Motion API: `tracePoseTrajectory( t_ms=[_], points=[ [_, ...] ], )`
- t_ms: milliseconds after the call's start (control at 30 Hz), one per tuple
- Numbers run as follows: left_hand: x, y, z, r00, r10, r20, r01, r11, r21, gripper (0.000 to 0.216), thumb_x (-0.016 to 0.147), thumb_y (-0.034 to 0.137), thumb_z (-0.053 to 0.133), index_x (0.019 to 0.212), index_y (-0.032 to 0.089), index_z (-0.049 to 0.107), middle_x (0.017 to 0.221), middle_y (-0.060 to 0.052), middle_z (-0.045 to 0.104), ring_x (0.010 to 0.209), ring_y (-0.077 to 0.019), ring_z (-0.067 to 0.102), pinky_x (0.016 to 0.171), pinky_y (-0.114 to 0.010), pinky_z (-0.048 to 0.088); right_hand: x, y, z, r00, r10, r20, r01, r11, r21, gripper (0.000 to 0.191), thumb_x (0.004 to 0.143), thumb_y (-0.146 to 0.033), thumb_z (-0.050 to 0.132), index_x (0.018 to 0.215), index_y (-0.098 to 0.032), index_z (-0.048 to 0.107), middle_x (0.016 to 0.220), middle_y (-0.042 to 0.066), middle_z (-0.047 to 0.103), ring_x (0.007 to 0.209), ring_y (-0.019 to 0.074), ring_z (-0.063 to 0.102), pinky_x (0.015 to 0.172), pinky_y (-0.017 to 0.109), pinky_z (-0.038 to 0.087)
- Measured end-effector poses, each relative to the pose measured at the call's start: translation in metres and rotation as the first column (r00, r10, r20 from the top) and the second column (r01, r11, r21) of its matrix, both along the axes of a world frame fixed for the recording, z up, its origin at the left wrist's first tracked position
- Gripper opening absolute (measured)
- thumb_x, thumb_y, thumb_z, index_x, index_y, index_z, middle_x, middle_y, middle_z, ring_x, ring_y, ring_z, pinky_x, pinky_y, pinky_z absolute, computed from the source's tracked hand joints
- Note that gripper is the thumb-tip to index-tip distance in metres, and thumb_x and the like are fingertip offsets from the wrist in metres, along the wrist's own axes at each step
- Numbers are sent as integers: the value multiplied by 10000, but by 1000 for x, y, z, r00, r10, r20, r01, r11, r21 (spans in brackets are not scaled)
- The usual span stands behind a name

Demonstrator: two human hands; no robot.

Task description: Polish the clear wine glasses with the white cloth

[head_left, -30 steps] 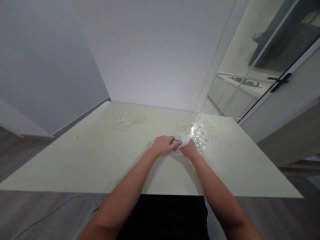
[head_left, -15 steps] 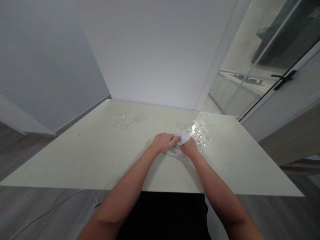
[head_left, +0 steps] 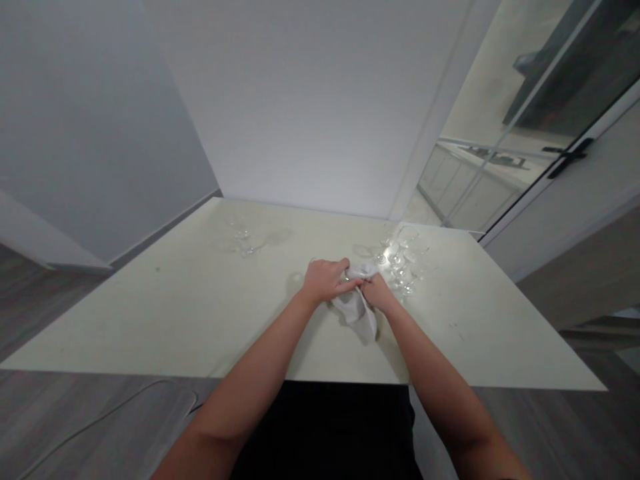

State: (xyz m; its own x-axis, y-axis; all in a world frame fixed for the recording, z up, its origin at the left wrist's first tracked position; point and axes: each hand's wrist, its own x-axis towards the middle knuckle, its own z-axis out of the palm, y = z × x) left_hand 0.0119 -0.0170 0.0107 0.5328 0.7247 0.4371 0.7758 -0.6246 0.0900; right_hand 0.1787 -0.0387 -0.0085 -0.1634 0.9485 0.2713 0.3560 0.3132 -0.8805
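My left hand [head_left: 325,280] is closed around a clear glass, which is mostly hidden by the fingers and the cloth. Pressed in beside it, my right hand [head_left: 379,291] grips a white cloth [head_left: 356,312]. Part of the cloth is bunched up between the two hands, and a loose end hangs toward the table's front edge. Just to the right and behind my right hand stands a cluster of several clear stemmed glasses [head_left: 399,261]. Two or so more clear glasses [head_left: 243,235] stand apart at the back left.
The pale table [head_left: 165,313] reaches to a white wall [head_left: 310,120] at the back. A glazed door with a black handle [head_left: 569,159] is on the right. On the floor at the left lies a cable [head_left: 100,419].
The cloth has shifted between my hands, and its loose end now hangs farther down toward me. Both hands stay in nearly the same place; the standing glasses have not moved.
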Motion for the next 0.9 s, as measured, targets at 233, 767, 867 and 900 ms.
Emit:
tracePoseTrajectory(
  t_ms=[233,767,867,900],
  points=[
    [1,5,-1,970,-208,127,174,956,237,652,759,663,499,1125,124,533,979,-135,613,923,-262,554,827,-383,366,-5,-7,6,924,-44,-381,-143,882,-448,263,673,-343,618,827,-131,637,686,37,653,635,166,586,635,287,467],
    [-3,2,4,942,-334,-24,331,921,204,401,846,309,553,1225,198,484,1227,-126,548,1100,-252,508,884,-393,367,17,4,2,978,18,-208,-57,981,-186,249,664,-251,603,892,-156,633,856,17,661,779,153,578,753,292,451],
    [-3,0,7,952,-307,-13,305,939,160,430,838,301,550,1250,206,470,1261,-130,520,1119,-261,491,899,-397,361,15,4,1,963,-14,-268,-53,969,-241,264,665,-277,615,898,-154,625,858,19,658,771,149,572,732,286,453],
    [-3,-1,9,953,-302,7,299,945,132,466,839,315,544,1282,208,444,1273,-133,509,1132,-260,484,910,-394,357,15,5,1,962,-43,-268,-18,975,-220,270,662,-277,617,902,-153,624,868,24,659,783,153,574,741,289,453]
  ],
)
